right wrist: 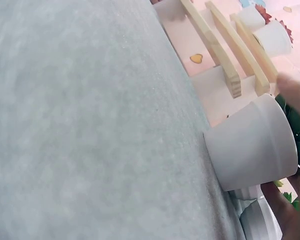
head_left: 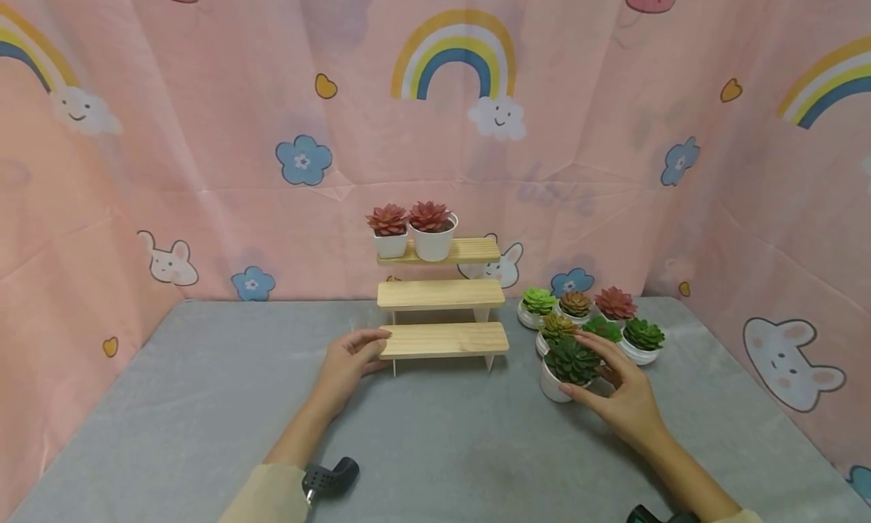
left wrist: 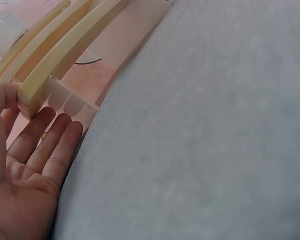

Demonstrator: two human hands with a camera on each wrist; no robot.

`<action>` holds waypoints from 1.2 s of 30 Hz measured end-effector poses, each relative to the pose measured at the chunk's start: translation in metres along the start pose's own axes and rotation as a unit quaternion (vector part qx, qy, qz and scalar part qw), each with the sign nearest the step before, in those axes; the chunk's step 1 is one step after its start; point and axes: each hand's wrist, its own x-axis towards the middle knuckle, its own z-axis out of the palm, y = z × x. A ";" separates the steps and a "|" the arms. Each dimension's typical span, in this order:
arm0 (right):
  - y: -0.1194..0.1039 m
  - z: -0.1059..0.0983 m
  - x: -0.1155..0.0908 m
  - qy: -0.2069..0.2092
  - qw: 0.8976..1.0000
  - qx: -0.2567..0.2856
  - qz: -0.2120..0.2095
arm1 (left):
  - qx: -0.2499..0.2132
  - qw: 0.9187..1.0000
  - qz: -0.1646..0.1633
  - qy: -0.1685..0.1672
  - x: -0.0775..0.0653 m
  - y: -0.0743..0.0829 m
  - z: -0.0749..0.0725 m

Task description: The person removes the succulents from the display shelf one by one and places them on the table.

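Observation:
A three-tier wooden plant stand [head_left: 445, 340] stands toward the back of the grey table. My left hand [head_left: 348, 360] pinches the left end of its lowest board [left wrist: 42, 82] between thumb and forefinger, with the other fingers [left wrist: 62, 145] extended beneath. At the right, my right hand [head_left: 627, 403] grips a dark green potted succulent [head_left: 573, 360], thumb and fingers on either side. Its white pot [right wrist: 252, 145] sits upright at the table surface. On the top board are two red succulents, one in a squarish white pot [head_left: 391, 245] and one in a round white pot [head_left: 433, 243].
Several more potted succulents cluster behind my right hand, among them a light green one [head_left: 538, 301], a red one [head_left: 615, 303] and a green one [head_left: 643, 334]. A pink patterned cloth [head_left: 238, 145] hangs behind the grey table [head_left: 435, 447].

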 end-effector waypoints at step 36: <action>-0.129 -0.002 0.088 0.009 0.990 0.086 -0.112 | -0.017 1.000 0.013 0.000 0.001 -0.002 0.000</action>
